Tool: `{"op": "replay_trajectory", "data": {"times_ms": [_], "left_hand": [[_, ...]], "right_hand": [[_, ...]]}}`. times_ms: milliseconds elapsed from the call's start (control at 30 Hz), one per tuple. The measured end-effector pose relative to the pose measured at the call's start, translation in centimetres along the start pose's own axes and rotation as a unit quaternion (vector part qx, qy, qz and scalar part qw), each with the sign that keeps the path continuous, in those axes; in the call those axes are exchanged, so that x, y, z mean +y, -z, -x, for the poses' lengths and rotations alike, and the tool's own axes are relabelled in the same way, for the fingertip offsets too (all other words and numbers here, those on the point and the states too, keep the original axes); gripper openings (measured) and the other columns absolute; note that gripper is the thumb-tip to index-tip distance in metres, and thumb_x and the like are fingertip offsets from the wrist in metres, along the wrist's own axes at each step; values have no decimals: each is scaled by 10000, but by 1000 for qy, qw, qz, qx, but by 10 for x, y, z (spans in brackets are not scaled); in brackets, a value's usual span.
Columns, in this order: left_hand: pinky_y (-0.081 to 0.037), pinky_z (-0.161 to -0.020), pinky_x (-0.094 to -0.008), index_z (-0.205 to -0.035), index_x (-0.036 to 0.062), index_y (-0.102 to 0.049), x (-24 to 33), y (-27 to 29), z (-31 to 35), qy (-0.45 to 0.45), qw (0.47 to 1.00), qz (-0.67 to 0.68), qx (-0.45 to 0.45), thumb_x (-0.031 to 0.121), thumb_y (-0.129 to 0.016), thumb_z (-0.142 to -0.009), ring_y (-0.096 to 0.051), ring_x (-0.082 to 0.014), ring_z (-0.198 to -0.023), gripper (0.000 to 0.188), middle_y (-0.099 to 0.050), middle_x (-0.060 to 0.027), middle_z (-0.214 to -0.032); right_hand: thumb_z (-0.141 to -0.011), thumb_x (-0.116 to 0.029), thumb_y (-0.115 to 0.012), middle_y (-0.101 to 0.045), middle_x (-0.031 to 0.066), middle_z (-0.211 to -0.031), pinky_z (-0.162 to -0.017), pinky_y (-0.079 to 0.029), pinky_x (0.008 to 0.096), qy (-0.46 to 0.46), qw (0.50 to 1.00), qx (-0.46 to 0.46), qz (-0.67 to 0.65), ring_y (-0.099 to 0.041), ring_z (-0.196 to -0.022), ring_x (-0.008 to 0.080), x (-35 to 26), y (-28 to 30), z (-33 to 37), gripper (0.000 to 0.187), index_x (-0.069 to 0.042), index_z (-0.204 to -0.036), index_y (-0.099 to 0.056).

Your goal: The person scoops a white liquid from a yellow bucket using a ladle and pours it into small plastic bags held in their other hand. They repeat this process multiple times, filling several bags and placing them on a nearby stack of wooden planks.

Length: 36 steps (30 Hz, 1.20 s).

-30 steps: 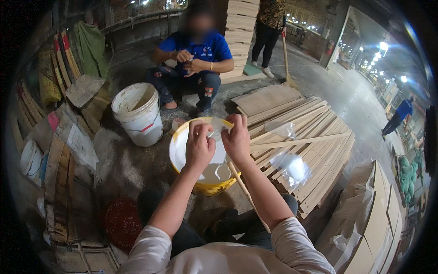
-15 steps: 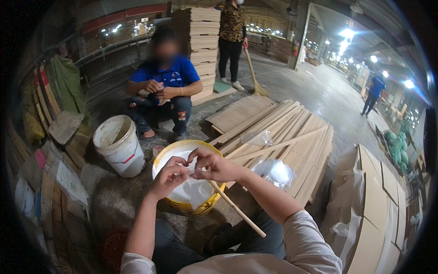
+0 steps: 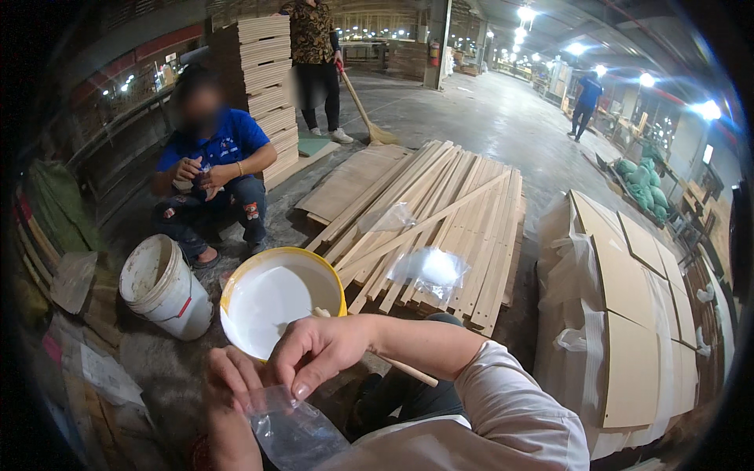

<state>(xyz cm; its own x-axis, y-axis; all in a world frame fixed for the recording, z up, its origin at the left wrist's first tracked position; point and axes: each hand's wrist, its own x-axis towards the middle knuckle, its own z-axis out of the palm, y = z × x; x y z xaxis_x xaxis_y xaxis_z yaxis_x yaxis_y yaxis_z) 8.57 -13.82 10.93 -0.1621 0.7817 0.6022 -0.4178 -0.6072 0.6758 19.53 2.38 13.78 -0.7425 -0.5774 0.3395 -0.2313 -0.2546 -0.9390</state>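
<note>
A clear plastic bag point(image 3: 298, 432) hangs between my hands, close to my body. My right hand point(image 3: 320, 352) pinches its upper edge between thumb and forefinger. Next to it, the fingers of my left hand point(image 3: 232, 383) are closed on the bag's other upper corner. Just beyond my hands stands a yellow-rimmed bucket point(image 3: 339, 286) holding smooth white liquid point(image 3: 263, 302). A wooden stick point(image 3: 410, 372) leans on the bucket's right side, partly hidden behind my right hand and forearm.
Wooden slats point(image 3: 471, 228) lie piled ahead, with clear plastic bags point(image 3: 430, 271) on top. A dirty white bucket point(image 3: 169, 294) stands left, before a crouching person point(image 3: 216, 149). Wrapped flat panels point(image 3: 644, 314) are stacked at right. Another person point(image 3: 314, 47) stands behind with a broom point(image 3: 369, 114).
Both my hands have moved from above the bucket toward my body, carrying the plastic bag. The view has turned to the right, and the bucket's white contents now show more fully.
</note>
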Motion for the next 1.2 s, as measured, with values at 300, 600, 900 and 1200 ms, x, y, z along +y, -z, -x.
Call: {"op": "replay_trajectory", "data": {"times_ms": [300,600,900,1200], "left_hand": [[-286,-448,-243,-534,85,-476,0,-5,4,58,998,11,-11,328,-805,-619,-393,-89,-471,418,-469,8,-513],[-397,-556,-230,-887,39,-467,-15,50,10,183,976,-114,32,503,-588,-790,-456,-138,-681,489,-458,-48,-798],[-474,-806,-350,-1233,87,-363,-34,52,38,83,951,-150,257,597,-478,-808,-481,-226,-1074,674,-463,-101,-1157],[-477,-776,-340,-1076,88,-453,-49,51,32,78,890,-100,438,428,-479,-878,-540,-211,-975,394,-537,-83,-1030]], "right_hand": [[-863,-191,-571,-633,210,-739,-302,-315,151,-58,973,-135,-180,-412,-346,52,12,-12,-8,230,19,-932,-509],[-843,-263,-606,-657,122,-800,-423,-473,191,-211,952,-209,-76,-604,-580,96,10,-19,-21,595,-13,-1309,-335],[-762,-316,-652,-610,182,-912,-759,-468,356,-247,885,18,394,-607,-797,301,28,25,-17,624,-26,-1249,-391],[-765,-330,-607,-599,218,-928,-834,-432,419,-198,817,67,538,-565,-899,373,43,18,-16,418,0,-1015,-548]]}}
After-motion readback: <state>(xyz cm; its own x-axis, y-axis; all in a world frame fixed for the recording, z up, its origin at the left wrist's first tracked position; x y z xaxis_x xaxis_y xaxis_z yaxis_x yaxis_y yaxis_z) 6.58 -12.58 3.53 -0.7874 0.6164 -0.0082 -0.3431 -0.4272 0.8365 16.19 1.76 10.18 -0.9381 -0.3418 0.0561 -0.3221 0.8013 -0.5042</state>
